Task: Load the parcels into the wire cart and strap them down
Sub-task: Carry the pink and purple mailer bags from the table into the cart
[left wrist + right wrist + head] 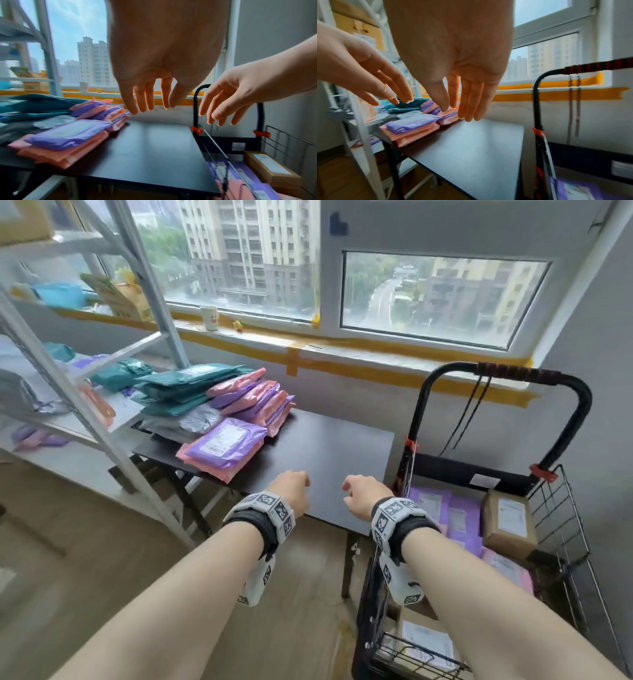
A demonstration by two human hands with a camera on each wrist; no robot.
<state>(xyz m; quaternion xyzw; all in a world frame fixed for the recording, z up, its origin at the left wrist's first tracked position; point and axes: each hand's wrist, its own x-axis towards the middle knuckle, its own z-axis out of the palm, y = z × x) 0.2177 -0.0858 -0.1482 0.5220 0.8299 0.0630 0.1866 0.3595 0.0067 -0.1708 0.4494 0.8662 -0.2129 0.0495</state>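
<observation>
Both hands hover empty above the near edge of the dark table (325, 460), fingers loose and pointing down. My left hand (291, 484) hangs right of the parcel stacks; my right hand (359, 491) is beside the cart. Soft parcels lie piled on the table's left: a purple one (226, 443) on pink ones, teal ones (178, 392) and a pink-purple stack (260, 398) behind. The wire cart (561, 529) stands right of the table, holding purple mailers (455, 518) and a brown box (510, 522). Black straps (469, 412) dangle from its handle (527, 374).
A white metal shelf rack (89, 419) with more parcels stands at the left, one leg close to the table. A window sill (308, 337) with a cup (209, 318) runs behind. Wooden floor (85, 570) lies in front, and cardboard boxes (424, 642) sit low in the cart.
</observation>
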